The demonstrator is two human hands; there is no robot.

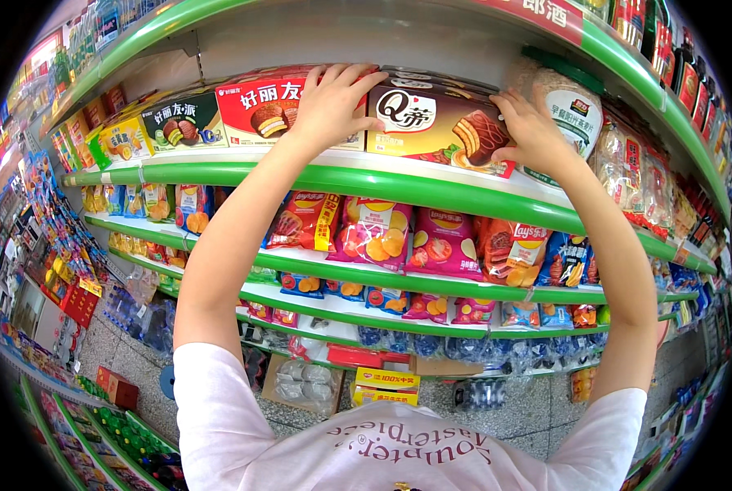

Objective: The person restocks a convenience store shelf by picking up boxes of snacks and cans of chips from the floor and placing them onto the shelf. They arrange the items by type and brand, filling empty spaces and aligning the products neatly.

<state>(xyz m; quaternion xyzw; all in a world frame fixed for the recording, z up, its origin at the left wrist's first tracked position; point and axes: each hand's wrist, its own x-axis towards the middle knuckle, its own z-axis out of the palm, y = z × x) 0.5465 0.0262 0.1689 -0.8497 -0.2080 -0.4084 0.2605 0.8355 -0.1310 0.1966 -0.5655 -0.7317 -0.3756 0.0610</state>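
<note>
Head view: we find left hand (pixel 329 106) and right hand (pixel 532 131) clamped on the brown snack box (pixel 436 127), judged light, stiff cardboard, best held by its ends.

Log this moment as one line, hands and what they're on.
left hand: on brown snack box, left end | right hand: gripping its right end | box: top green shelf, beside red box

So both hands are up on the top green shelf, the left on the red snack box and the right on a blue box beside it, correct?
Not quite. In the head view the right hand grips a brown box, not a blue one. The rest holds: the left hand lies on the red snack box on the top green shelf.
</note>
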